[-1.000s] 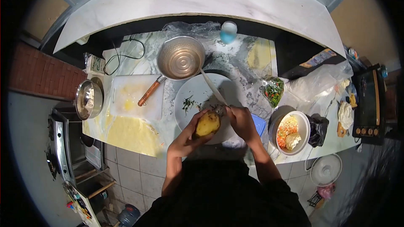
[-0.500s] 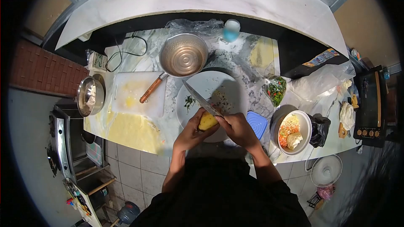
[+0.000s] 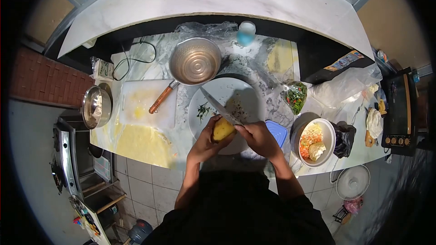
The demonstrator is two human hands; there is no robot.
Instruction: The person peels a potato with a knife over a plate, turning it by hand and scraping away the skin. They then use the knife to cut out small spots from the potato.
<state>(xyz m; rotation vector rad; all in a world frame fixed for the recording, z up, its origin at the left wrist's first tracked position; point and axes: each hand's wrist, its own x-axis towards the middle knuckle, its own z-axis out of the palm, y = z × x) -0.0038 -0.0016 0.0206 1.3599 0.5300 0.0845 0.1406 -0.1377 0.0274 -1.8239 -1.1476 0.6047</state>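
My left hand is wrapped round a yellow potato, over the near part of a large white plate. In my right hand is a knife, its blade slanting up and left across the plate, its lower end beside the potato. The knife's handle is hidden in my fingers. Green herb bits and small pale scraps lie on the plate.
Beyond the plate stands a saucepan with a wooden handle. A white cutting board and a steel bowl are left. Right are a blue lid, a bag of chillies and a tub of chopped vegetables.
The potato has turned slightly in my left hand, showing more yellow flesh. The knife blade sits a little further right. The whole view has shifted slightly.
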